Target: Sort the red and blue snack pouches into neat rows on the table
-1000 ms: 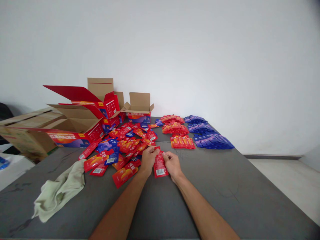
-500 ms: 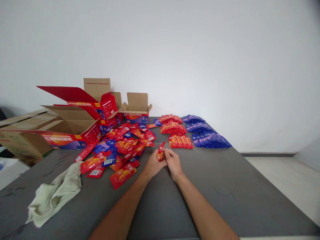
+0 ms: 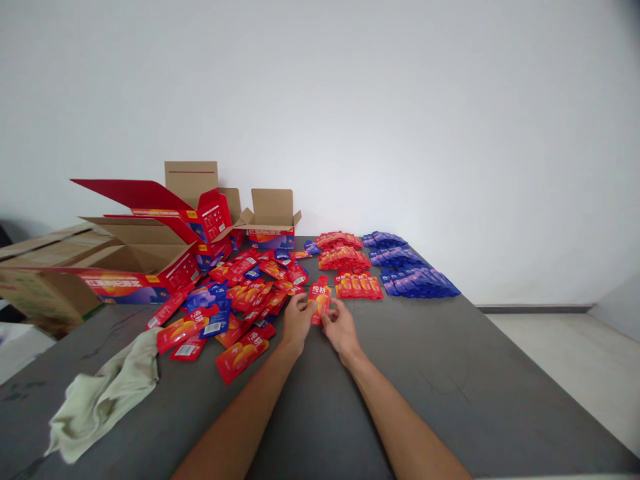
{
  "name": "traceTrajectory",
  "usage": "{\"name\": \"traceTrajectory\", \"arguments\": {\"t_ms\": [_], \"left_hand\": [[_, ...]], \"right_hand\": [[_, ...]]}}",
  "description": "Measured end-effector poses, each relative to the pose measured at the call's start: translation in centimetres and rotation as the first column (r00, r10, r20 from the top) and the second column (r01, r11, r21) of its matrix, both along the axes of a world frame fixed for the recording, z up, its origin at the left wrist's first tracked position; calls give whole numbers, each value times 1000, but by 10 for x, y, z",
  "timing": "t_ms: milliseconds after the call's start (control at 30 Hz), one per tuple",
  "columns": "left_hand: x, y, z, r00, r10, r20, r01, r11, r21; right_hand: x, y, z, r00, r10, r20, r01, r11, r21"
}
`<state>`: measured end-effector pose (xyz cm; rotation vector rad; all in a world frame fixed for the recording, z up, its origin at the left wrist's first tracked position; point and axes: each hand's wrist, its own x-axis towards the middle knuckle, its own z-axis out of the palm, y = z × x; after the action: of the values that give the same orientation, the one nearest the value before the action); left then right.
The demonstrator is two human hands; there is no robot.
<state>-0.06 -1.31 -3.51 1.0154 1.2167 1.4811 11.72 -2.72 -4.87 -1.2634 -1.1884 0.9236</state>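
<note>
Both of your hands grip one red sachet (image 3: 320, 300), held upright with its orange printed face toward you. Your left hand (image 3: 297, 321) pinches its left edge and your right hand (image 3: 341, 328) pinches its right edge. The sachet sits above the bench (image 3: 450, 387), just in front of the nearest red row.

Count the sorted stock at the far right of the bench:
- Three rows of red sachets (image 3: 358, 285), one behind another.
- Three rows of blue sachets (image 3: 419, 282), beside the red rows and to their right.

To your left lies one loose pile (image 3: 240, 293) of mixed red and blue sachets; the pieces overlap and cannot be counted exactly. Behind the pile stand several open boxes (image 3: 273, 220), at least four. One pale cloth (image 3: 103, 399) lies crumpled at the near left of the bench.

Compared with half a second ago, the sachet has turned from edge-on to face-on. One second ago it showed its barcode side. Both hands have shifted slightly away from you, toward the red rows.
</note>
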Motion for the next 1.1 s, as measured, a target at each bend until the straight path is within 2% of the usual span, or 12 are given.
{"name": "traceTrajectory", "arguments": {"t_ms": [100,200,267,367,500,567,633,733,800,900,1100], "left_hand": [[4,5,3,992,-124,-37,125,992,21],[13,18,5,964,-256,-77,260,964,59],[21,30,5,950,-276,-144,288,955,70],[30,52,2,917,-230,-327,272,958,90],[39,74,-2,786,-135,-603,257,959,120],[44,80,-4,695,-114,-710,269,957,110],[48,83,-7,572,-101,-814,275,959,74],[54,81,-12,385,-65,-921,225,974,25],[57,78,-15,305,-42,-951,201,979,21],[60,73,-17,242,-15,-970,203,978,35],[56,64,-7,207,67,-976,217,970,113]], "right_hand": [[10,11,-2,998,-61,-7,61,997,48],[23,23,5,978,-102,182,81,989,120],[28,31,10,925,-152,347,111,984,137],[34,42,14,824,-172,540,101,982,158],[43,60,8,659,-151,737,0,980,200],[49,66,5,574,-156,804,-9,980,197],[53,69,2,512,-163,844,3,982,188],[56,68,0,457,-172,873,27,983,180],[56,66,0,432,-175,885,42,984,174],[56,64,0,406,-181,896,58,983,173],[54,63,2,388,-189,902,70,982,176]]}}
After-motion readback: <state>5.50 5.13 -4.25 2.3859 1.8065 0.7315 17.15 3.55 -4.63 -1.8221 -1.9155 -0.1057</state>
